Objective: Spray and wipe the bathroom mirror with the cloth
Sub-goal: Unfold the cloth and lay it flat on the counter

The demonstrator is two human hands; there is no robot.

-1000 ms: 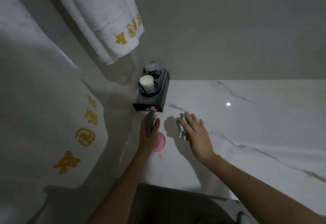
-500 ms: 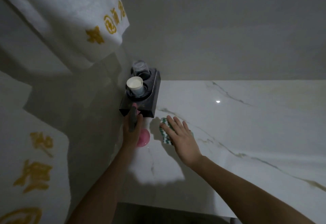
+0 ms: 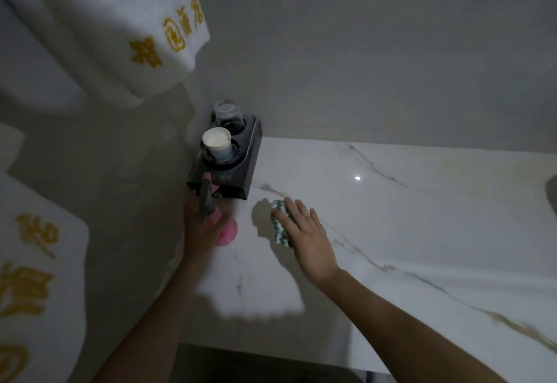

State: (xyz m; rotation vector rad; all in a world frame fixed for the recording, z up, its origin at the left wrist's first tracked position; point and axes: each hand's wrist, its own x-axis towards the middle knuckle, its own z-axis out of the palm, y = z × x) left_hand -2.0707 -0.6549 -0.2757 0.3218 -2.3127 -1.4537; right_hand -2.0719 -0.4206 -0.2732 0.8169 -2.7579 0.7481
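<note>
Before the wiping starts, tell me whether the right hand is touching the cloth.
Touching. The head view shows the right hand lying flat on the green-and-white cloth on the marble counter, fingers overlapping it with no gap.

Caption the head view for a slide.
Left hand grips pink spray bottle; right hand flat on cloth on marble counter.

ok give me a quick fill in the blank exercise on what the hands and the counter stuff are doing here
The left hand grips a pink ____ bottle.
The right hand lies flat on a green and white ____.
The white paper cup stands in a ____ holder.
The marble counter is ____ with grey veins.

Missing words: spray; cloth; black; white
</note>
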